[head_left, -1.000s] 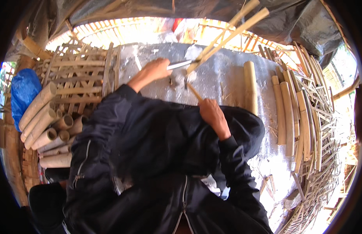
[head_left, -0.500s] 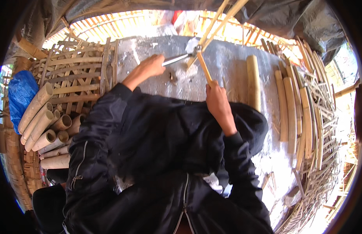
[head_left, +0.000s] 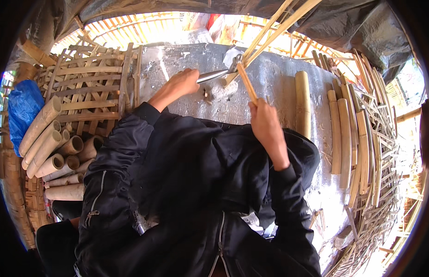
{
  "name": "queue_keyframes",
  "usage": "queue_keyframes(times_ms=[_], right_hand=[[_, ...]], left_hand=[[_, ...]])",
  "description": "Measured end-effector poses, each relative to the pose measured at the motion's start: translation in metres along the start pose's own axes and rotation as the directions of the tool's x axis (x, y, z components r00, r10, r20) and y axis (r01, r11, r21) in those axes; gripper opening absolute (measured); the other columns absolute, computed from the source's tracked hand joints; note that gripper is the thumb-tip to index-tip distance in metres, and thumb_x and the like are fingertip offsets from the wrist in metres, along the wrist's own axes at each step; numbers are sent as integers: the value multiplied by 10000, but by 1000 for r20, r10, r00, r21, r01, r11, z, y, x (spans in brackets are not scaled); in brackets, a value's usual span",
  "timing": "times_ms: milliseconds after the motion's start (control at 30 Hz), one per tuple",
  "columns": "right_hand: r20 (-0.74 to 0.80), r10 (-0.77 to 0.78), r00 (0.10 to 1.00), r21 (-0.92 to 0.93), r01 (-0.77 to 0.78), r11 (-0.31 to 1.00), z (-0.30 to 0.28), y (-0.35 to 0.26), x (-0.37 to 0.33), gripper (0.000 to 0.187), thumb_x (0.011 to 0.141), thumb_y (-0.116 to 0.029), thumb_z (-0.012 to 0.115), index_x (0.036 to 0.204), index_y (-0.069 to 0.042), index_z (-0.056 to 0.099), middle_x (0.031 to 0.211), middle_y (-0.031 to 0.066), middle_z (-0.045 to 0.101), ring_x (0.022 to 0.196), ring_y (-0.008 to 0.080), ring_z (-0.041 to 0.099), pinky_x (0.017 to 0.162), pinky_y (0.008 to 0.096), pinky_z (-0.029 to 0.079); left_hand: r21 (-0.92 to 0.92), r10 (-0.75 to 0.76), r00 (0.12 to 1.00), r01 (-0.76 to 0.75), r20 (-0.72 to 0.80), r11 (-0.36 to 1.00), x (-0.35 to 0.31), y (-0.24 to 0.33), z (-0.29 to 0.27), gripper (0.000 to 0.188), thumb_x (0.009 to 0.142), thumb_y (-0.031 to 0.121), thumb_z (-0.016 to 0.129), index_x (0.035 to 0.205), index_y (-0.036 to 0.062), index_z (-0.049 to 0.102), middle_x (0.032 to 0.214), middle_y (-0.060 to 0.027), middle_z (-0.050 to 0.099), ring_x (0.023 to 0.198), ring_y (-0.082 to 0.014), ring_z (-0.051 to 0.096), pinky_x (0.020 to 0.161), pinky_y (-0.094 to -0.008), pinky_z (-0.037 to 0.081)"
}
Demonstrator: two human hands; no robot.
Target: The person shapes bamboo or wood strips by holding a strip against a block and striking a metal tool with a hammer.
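My left hand [head_left: 181, 87] is closed round the end of a long metal blade [head_left: 212, 75], which points right toward a bamboo length. My right hand [head_left: 268, 129] grips the wooden handle of a hammer [head_left: 248, 84]. Its small metal head lies at the blade's far end; whether the two touch is hard to tell. The bamboo piece [head_left: 263, 46] slants up and away to the right, split into long pale strips at its far end. Its near end is beside a pale block [head_left: 220, 91] on the grey, shiny work surface [head_left: 279, 78].
A thick bamboo pole [head_left: 302, 104] lies right of my hands. Farther right are split bamboo lengths [head_left: 344, 138] and thin strips. On the left stand a woven bamboo lattice [head_left: 87, 87], stacked bamboo tubes [head_left: 50, 143] and a blue plastic bag [head_left: 26, 115]. Dark sheeting [head_left: 348, 27] hangs above.
The hammer and my right hand have shifted right and nearer to me. My left hand with the blade has moved slightly right, and the bamboo strips also appear farther right.
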State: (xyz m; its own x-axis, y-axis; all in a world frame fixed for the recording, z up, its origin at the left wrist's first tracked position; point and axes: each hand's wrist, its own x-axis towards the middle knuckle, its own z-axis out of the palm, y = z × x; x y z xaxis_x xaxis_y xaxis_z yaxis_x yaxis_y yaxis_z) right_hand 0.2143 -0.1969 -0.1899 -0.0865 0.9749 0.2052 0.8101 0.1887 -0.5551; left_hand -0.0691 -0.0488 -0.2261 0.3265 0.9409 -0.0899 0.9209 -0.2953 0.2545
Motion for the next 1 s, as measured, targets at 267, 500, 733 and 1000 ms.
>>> queue_keyframes(times_ms=[267, 500, 733, 1000], right_hand=[[-396, 43, 917, 198, 40, 979, 2, -50, 17, 221, 1057, -154, 561, 1025, 40, 463, 633, 290, 582, 652, 522, 641, 507, 560, 438], [-58, -27, 998, -102, 21, 995, -6, -21, 7, 275, 1064, -226, 545, 1000, 41, 528, 732, 335, 629, 709, 539, 637, 604, 613, 488], [-312, 208, 927, 160, -164, 973, 30, -44, 11, 200, 1055, -149, 554, 1045, 45, 507, 765, 310, 631, 733, 499, 680, 584, 576, 493], [-92, 63, 994, -104, -72, 992, 2, -42, -1, 238, 1068, -179, 534, 994, 47, 525, 763, 309, 642, 694, 533, 621, 597, 580, 470]], left_hand=[[-37, -5, 999, 4, -49, 999, -17, -13, 9, 295, 884, 202, 662, 1045, -45, 647, 1021, -283, 704, 919, -448, 703, 806, -517, 559], [-57, 96, 992, -101, -83, 993, -6, -12, 40, 283, 854, 159, 694, 1037, -50, 643, 1030, -303, 695, 966, -462, 691, 832, -520, 552], [-117, -45, 999, 47, 18, 992, -18, -8, 18, 289, 836, 130, 663, 1065, -46, 650, 1046, -302, 696, 993, -455, 694, 851, -527, 546], [-76, 68, 996, -73, -56, 994, -13, -30, 53, 180, 837, 104, 642, 953, -34, 647, 972, -304, 687, 907, -488, 683, 781, -562, 547]])
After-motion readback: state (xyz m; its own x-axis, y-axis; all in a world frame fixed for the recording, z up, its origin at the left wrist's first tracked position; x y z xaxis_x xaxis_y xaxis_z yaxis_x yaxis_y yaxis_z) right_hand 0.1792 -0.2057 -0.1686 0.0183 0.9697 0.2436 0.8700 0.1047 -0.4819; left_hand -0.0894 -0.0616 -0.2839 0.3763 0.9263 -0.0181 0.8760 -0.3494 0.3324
